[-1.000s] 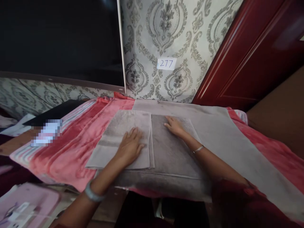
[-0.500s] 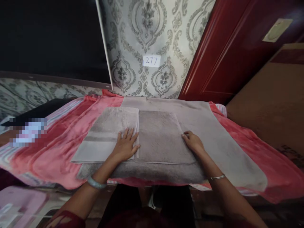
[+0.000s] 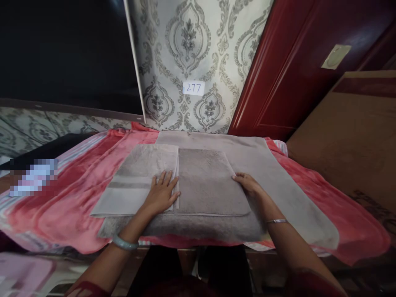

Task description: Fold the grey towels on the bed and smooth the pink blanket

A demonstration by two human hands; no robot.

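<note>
A grey plush towel (image 3: 204, 181) lies partly folded, its left part doubled over with a pale smooth band showing. My left hand (image 3: 161, 194) presses flat on that folded left part, fingers spread, beside the fold's inner edge. At the towel's right edge, my right hand (image 3: 249, 183) has thumb and fingers closed on the border. Beneath the towel is a larger light grey cloth (image 3: 287, 198), reaching to the back and the right. More grey plush fabric (image 3: 198, 227) shows along the front, under the folded part.
A pink-red blanket (image 3: 71, 198) covers the table under everything. Behind stand a dark television screen (image 3: 68, 57), a patterned wall with a numbered paper (image 3: 193, 87) and a red door (image 3: 278, 78). A cardboard box (image 3: 346, 136) is at the right. A pink stool (image 3: 24, 272) is at lower left.
The whole view has shifted slightly. My left hand stays flat on the folded part, and my right hand stays at the towel's right edge, its fingers closer to the border.
</note>
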